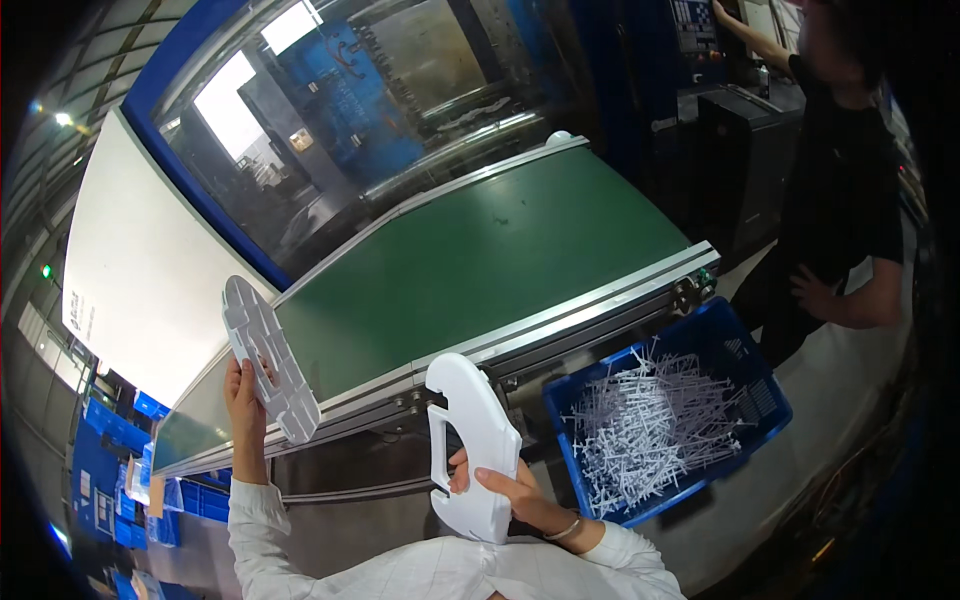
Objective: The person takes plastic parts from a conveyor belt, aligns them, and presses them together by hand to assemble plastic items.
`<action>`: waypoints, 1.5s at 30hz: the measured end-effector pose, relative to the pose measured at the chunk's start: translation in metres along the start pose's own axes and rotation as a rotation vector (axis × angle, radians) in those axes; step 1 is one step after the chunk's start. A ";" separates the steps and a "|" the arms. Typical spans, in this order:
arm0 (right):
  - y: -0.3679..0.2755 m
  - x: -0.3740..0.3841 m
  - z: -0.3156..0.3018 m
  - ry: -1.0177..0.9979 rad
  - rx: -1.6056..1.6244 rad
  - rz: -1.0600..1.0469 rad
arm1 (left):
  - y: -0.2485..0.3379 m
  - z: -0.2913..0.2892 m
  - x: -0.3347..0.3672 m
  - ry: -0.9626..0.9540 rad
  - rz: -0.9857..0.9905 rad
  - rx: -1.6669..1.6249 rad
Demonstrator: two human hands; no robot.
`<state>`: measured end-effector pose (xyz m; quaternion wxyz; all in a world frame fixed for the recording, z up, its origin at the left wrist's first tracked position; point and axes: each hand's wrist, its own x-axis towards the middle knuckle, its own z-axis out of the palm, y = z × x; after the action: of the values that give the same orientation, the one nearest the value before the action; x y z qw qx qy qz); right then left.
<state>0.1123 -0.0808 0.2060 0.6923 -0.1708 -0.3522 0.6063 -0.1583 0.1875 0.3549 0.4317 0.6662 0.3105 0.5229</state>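
Observation:
My left hand (pixel 244 402) is closed on the edge of a long, rounded light-grey plastic panel (pixel 294 402) with a slot through its middle and ribs on the side facing me. That panel stands tilted in front of the near left part of the green conveyor belt (pixel 480 240). Close to my body, my right hand (pixel 518 496) grips a glossy white curved plastic piece (pixel 482 425) with a large cut-out on its left side. The thumb lies across its face, and fingers show through the cut-out. The two plastic pieces are apart.
A blue crate (pixel 775 405) full of thin white plastic sticks (pixel 650 430) stands right of the conveyor. Its metal rail (pixel 580 312) runs before me. Behind is a large machine with a window (pixel 330 120). Another person (pixel 840 180) stands at the right, one hand at a control panel (pixel 695 30).

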 end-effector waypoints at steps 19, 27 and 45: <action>0.005 0.039 0.080 0.059 -0.170 -0.111 | 0.009 -0.036 -0.024 0.000 0.110 -0.190; -0.001 0.102 0.131 0.042 -0.308 -0.465 | 0.020 -0.036 -0.026 -0.099 0.078 -0.658; 0.085 0.227 0.240 0.229 -0.665 -0.237 | -0.010 -0.122 -0.029 -0.129 0.539 -0.271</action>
<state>-0.1118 0.1092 0.3794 0.6992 -0.4111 -0.4677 0.3514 -0.2830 0.1972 0.3437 0.3812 0.6930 0.0221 0.6116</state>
